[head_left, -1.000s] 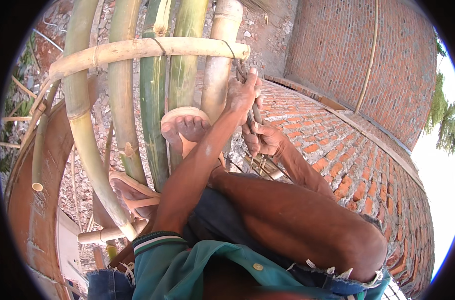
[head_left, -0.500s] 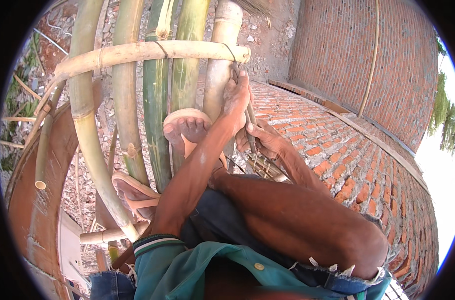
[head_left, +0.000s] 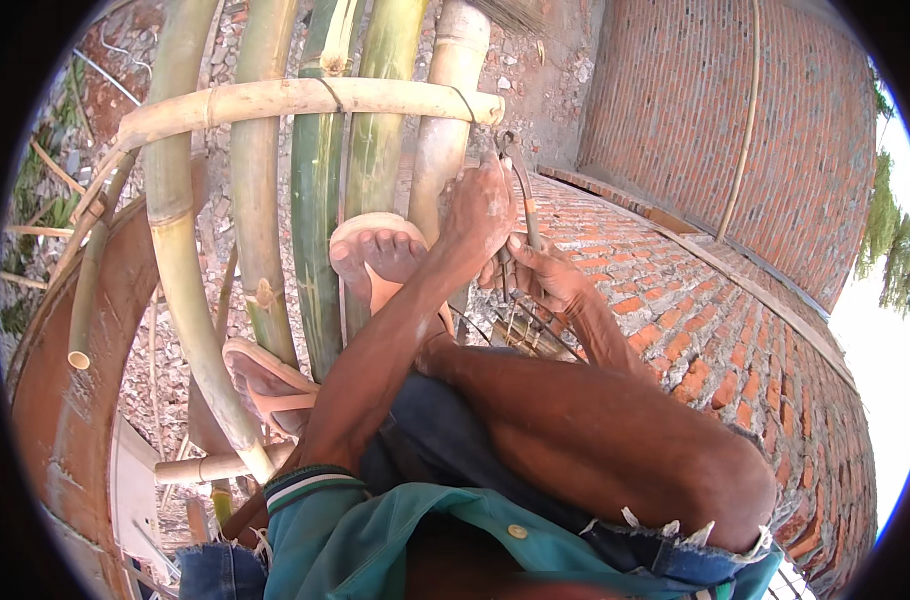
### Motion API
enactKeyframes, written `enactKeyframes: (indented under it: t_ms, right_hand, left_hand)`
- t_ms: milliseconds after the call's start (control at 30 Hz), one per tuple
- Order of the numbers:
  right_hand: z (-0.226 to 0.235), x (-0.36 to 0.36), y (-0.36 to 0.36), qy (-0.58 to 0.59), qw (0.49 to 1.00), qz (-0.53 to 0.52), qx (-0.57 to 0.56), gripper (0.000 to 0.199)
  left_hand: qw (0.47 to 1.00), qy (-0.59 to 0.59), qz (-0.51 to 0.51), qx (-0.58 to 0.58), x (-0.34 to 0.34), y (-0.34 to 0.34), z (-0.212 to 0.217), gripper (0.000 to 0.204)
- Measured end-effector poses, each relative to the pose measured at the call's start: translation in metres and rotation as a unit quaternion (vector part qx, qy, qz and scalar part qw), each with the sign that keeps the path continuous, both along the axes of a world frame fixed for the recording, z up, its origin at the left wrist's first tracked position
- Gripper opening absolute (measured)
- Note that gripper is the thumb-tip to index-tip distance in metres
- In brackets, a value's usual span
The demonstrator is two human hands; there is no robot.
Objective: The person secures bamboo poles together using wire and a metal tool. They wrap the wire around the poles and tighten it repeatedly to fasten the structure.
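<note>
A pair of metal pincers (head_left: 526, 188) stands with its jaws toward the end of a horizontal bamboo pole (head_left: 385, 98), a little below and apart from it. My left hand (head_left: 480, 210) is closed around one side of the pincers, close under the jaws; its fingers partly hide the tool. Lower down, my right hand (head_left: 545, 275) grips the handle ends. Dark wire ties (head_left: 463, 103) bind the horizontal pole to the thick upright bamboo poles (head_left: 453, 75) behind it.
My sandalled feet (head_left: 380, 255) rest among several bamboo poles. A brick wall top (head_left: 655, 300) runs along my right, with a larger brick wall (head_left: 675, 120) beyond. Rubble (head_left: 210, 330) lies below. A curved brown board (head_left: 80, 420) is at left.
The pincers' jaws have come into view and its handles have spread apart. My left hand has turned and drawn slightly down, away from the horizontal pole's end.
</note>
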State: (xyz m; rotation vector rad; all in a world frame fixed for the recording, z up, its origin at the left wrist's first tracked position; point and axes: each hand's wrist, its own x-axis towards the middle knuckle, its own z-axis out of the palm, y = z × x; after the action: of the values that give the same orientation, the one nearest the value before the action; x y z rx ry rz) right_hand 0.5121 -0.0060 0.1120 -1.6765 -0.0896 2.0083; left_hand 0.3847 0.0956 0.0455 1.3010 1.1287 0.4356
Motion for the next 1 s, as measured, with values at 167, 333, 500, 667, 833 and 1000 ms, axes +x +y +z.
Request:
enactKeyframes:
  t_ms: [167,333,500,667,833,1000]
  right_hand:
    - [0.003,-0.012,-0.005,-0.11,0.992,0.029,0.05,0.041]
    - [0.005,0.002,0.003,-0.225,0.965,0.137,0.018,0.031]
    - [-0.011,0.036,0.031,-0.588,0.608,0.457,0.274,0.024]
    - [0.002,0.076,0.071,-0.585,0.472,0.584,0.308,0.021]
    - [0.019,0.083,0.076,-0.577,0.47,0.608,0.277,0.021]
    - [0.007,0.079,0.084,-0.601,0.475,0.616,0.182,0.015]
  left_hand:
    - [0.999,0.001,-0.014,0.047,-0.013,-0.005,-0.002,0.027]
    - [0.998,-0.014,-0.046,0.047,-0.037,0.02,0.008,0.024]
    - [0.991,-0.098,0.075,-0.048,-0.106,0.093,0.008,0.034]
    - [0.911,-0.178,0.364,-0.079,-0.168,0.121,0.02,0.033]
    - [0.865,-0.143,0.472,-0.094,-0.201,0.126,0.019,0.031]
    - [0.867,-0.119,0.476,-0.09,-0.209,0.119,0.0,0.031]
